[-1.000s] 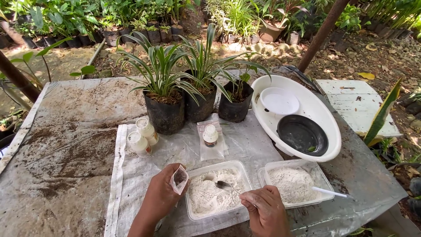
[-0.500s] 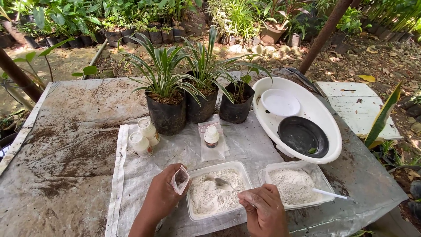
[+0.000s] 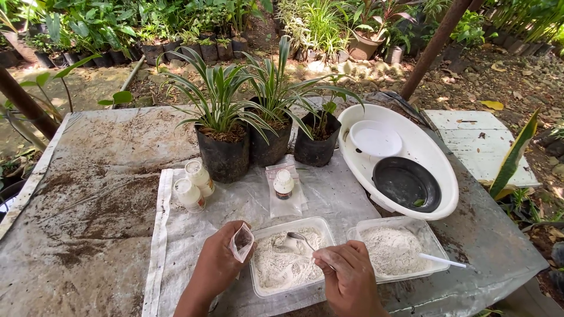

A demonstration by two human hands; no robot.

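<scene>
Spoon (image 3: 299, 239), metal: bowl resting in white powder, handle pinched in the fingers of the right hand (image 3: 348, 276), which is curled closed around it at the near edge of the table.

Clear plastic tray (image 3: 289, 253), rectangular, filled with white powder; sits on the plastic sheet directly in front of the person, between the two hands.

Small clear bag (image 3: 241, 242): held upright and open-mouthed by the left hand (image 3: 216, 264), fingers wrapped around it, just beside the tray's left rim.

Second clear tray (image 3: 398, 251), also holding white powder, just to the right of the first; a white stick (image 3: 442, 260) lies across its right rim.

Plastic sheet (image 3: 329, 194), translucent, spread over a soil-stained table (image 3: 100, 176).

Two small white bottles (image 3: 195, 185), left of centre on the sheet, touching or nearly so.

Third small bottle (image 3: 284, 183), standing on a flat clear bag, centre of the sheet.

Three potted plants in black grow bags (image 3: 226, 155), long striped leaves, in a row behind the bottles.

White oval basin (image 3: 435, 170), right of the plants, containing a white dish (image 3: 375, 140) and a black dish (image 3: 406, 183).
</scene>
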